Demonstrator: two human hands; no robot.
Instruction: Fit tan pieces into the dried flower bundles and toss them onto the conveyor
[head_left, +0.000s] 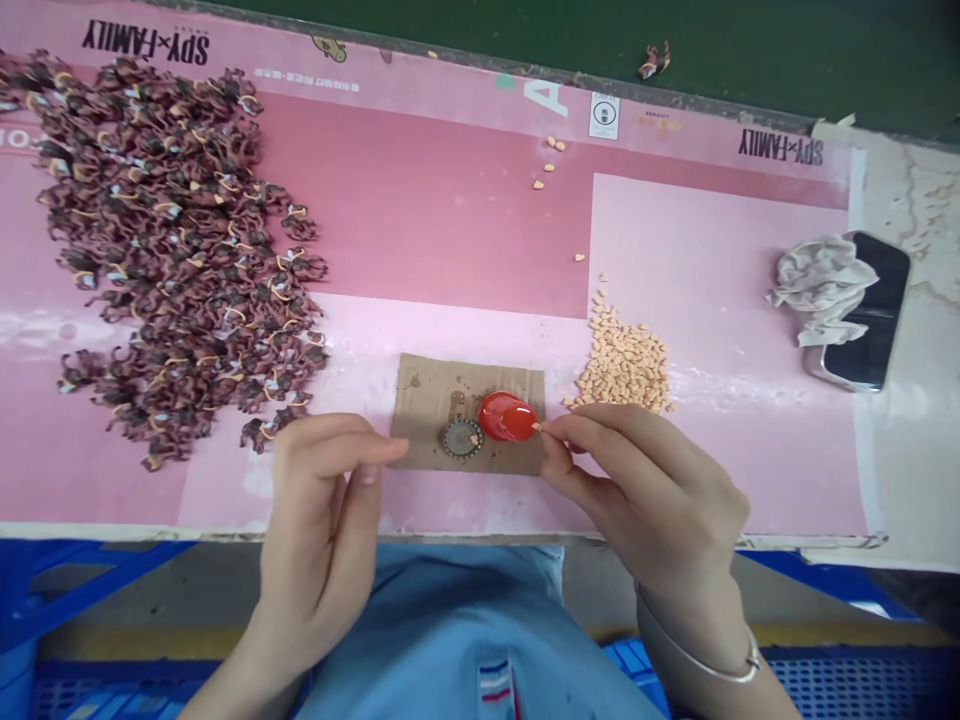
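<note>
Right hand [645, 480] pinches 1 orange bit [537, 428], tip touching red cap [508, 416] just left; left hand [322, 500] fingers together, contents hidden.

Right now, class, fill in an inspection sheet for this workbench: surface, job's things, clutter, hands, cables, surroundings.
Surface: pink printed sheet over the bench.
Job's things: cardboard pad bearing a red cap and a round metal piece; pile of small orange bits; heap of brown pieces.
Clutter: crumpled cloth on a phone.
Hands: left hand pinched, contents hidden; right hand pinches one orange bit beside the cap.
Cables: nothing seen.
Surroundings: blue crates below.
</note>
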